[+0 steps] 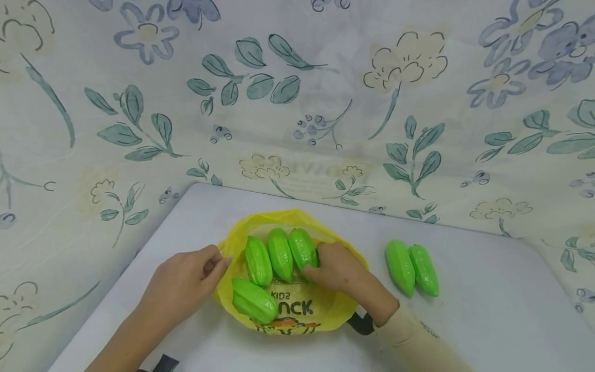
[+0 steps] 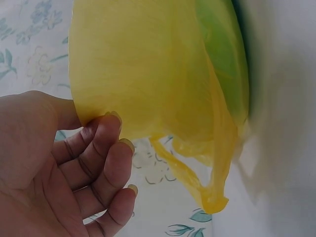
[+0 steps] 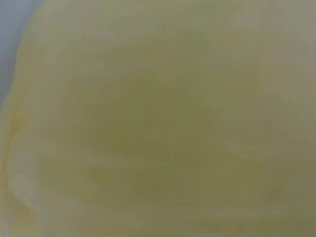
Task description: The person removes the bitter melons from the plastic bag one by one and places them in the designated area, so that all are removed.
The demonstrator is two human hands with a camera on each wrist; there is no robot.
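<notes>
A yellow plastic bag with dark print lies on the white table with its mouth spread wide. My left hand pinches the bag's left rim between thumb and fingers, and the left wrist view shows this hand at the edge of the yellow bag. Inside are several glossy green ridged fruits, like star fruits. My right hand reaches into the bag and holds the rightmost green star fruit; its fingertips are partly hidden. Bag film fills the blurred right wrist view.
Two more green star fruits lie side by side on the white table, right of the bag. A floral cloth rises behind the table. One looped bag handle hangs below the left rim in the left wrist view.
</notes>
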